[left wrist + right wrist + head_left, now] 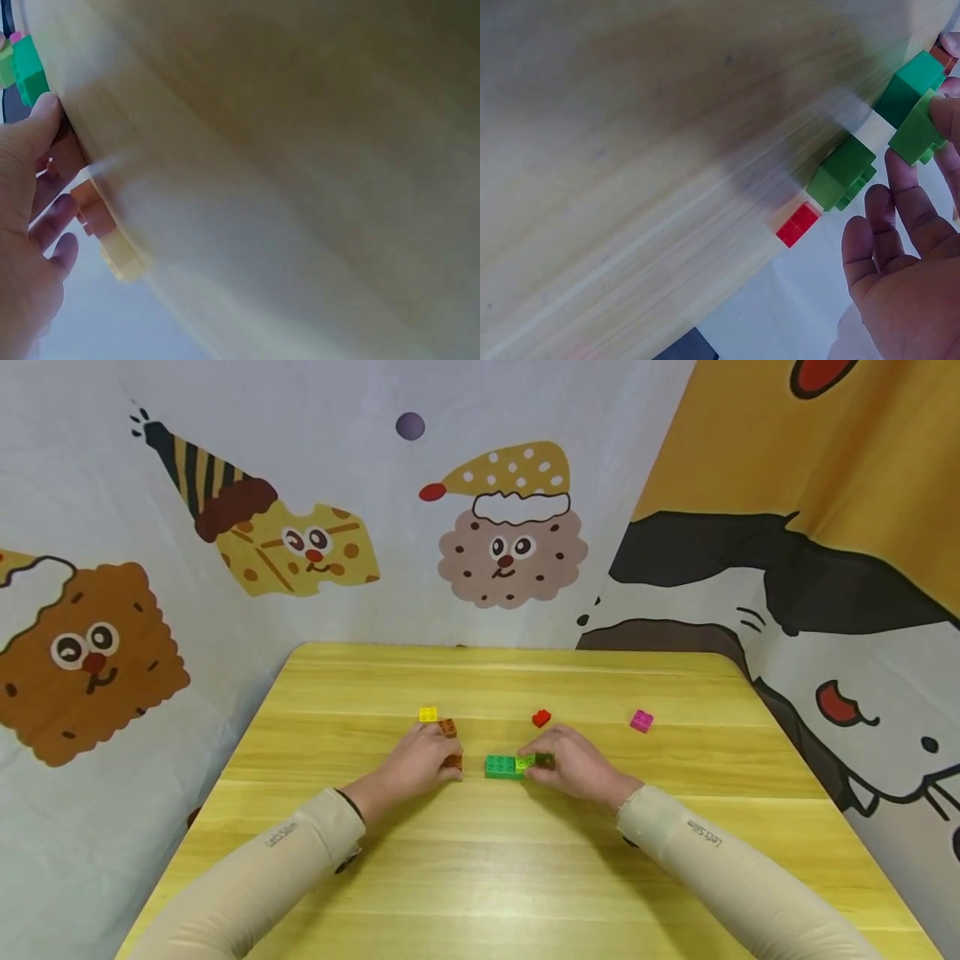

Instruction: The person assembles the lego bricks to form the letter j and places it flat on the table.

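My left hand (425,757) grips a brown toy brick (453,762) between thumb and fingers, low over the table. A second brown brick (447,727) stands just beyond those fingers, beside a yellow brick (427,714). With thumb and fingertips, my right hand (572,766) pinches a lime green brick (913,133). That brick overlaps the right end of a longer green brick (499,766), which lies between the hands. A dark green brick (842,175) sits near the right hand's other fingers and is partly hidden by the hand in the head view.
Farther back on the wooden table (480,868) lie a red brick (542,717) and, to the right, a magenta brick (642,720). A cloth (360,618) printed with cartoon figures hangs behind the table's far edge.
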`<state>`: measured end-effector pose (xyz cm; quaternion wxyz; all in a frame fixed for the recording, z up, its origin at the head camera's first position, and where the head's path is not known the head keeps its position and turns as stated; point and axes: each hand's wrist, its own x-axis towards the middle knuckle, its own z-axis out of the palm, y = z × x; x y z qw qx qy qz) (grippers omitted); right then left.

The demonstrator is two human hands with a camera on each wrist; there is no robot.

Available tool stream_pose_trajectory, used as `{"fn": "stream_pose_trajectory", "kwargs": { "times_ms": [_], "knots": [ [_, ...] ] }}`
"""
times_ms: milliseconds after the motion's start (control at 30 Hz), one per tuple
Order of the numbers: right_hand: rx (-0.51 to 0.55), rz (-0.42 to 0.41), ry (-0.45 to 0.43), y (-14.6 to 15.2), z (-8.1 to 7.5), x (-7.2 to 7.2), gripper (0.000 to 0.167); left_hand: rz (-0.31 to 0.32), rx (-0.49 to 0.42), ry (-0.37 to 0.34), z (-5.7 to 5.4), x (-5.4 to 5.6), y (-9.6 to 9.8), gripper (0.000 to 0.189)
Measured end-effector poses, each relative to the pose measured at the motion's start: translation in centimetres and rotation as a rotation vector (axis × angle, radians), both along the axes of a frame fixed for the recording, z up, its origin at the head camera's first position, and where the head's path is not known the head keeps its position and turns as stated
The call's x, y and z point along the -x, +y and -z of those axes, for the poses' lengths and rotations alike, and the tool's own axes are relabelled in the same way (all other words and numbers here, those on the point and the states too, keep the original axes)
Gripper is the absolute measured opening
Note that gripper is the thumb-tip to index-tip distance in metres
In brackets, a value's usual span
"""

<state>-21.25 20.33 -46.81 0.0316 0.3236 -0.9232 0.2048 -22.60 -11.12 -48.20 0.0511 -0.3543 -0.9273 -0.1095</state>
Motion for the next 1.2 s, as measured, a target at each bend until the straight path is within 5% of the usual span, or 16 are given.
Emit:
{"fn": "stream_pose_trajectory", "kwargs": {
  "times_ms": [700,1200],
  "knots": [
    [-0.007,-0.01,0.002,0.0,-0.1,0.0,0.03,-0.016,0.022,-0.063,-0.3,0.2,-0.2,0.039],
    [0.009,-0.02,0.02,0.2,0.3,0.2,0.028,0.021,-0.057,-0.104,-1.8,-0.1,2.7,0.041]
  ]
}}
